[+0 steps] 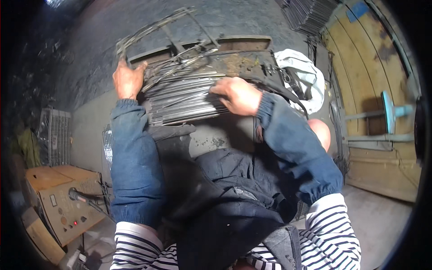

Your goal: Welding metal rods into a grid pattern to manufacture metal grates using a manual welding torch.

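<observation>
My left hand (128, 81) grips the near left end of a welded metal rod frame (167, 30), its thumb spread to the right. The frame stands tilted over the far side of a low metal workbench (252, 58), and its thin bars look slightly blurred. Below it, a bundle of straight metal rods (180, 101) lies side by side across the near part of the bench. My right hand (238, 95) is over the right part of these rods, fingers curled and pinched on a thin rod that lies askew; the fingertips are partly blurred.
White cloth (310, 78) hangs at the bench's right end, beside a dark cable. On the lower left stands an orange-topped machine (63, 198) with knobs and a lit red lamp. A yellowish panel (369, 67) with a pale blue metal bar is on the right. More stacked rods (306, 15) lie far right.
</observation>
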`<action>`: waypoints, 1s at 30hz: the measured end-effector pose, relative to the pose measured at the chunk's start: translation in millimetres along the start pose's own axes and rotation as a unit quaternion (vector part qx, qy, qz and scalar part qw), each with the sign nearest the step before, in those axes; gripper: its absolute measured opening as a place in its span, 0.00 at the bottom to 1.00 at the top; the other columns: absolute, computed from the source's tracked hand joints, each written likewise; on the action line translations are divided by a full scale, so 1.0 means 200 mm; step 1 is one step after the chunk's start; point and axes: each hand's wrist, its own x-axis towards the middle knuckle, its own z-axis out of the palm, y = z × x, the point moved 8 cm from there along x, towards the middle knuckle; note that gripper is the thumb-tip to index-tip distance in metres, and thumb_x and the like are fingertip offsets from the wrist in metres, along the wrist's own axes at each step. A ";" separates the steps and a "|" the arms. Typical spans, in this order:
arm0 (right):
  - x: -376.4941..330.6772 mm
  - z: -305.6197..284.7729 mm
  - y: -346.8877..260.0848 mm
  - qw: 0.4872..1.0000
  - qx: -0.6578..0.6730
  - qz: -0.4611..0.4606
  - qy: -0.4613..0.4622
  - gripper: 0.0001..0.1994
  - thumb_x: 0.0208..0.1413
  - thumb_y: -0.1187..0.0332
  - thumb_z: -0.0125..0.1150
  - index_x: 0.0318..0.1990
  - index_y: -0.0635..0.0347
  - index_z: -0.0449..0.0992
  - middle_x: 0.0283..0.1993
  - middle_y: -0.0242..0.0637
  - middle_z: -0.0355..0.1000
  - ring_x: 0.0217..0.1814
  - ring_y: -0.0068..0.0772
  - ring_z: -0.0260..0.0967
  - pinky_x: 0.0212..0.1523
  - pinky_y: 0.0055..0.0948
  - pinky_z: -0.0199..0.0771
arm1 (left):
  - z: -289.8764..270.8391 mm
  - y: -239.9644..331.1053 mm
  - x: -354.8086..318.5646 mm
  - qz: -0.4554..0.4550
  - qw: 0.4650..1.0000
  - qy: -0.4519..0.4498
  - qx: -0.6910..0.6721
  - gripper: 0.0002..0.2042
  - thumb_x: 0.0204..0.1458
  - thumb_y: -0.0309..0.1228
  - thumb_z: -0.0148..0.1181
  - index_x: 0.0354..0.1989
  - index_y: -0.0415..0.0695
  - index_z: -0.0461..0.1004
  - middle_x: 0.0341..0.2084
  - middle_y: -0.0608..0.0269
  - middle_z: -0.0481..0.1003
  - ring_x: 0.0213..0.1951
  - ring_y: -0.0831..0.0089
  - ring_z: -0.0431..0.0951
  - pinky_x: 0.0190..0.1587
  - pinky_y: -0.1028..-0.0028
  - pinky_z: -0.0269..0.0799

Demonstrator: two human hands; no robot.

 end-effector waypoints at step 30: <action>-0.48 0.00 0.00 0.995 0.007 0.087 -0.045 0.17 0.55 0.73 0.66 0.52 0.63 0.75 0.35 0.51 0.74 0.36 0.59 0.74 0.37 0.49 0.74 | 0.39 -0.11 -0.32 -0.099 0.964 -0.202 -0.139 0.18 0.55 0.33 0.60 0.43 0.28 0.78 0.41 0.29 0.78 0.50 0.38 0.78 0.53 0.55 0.72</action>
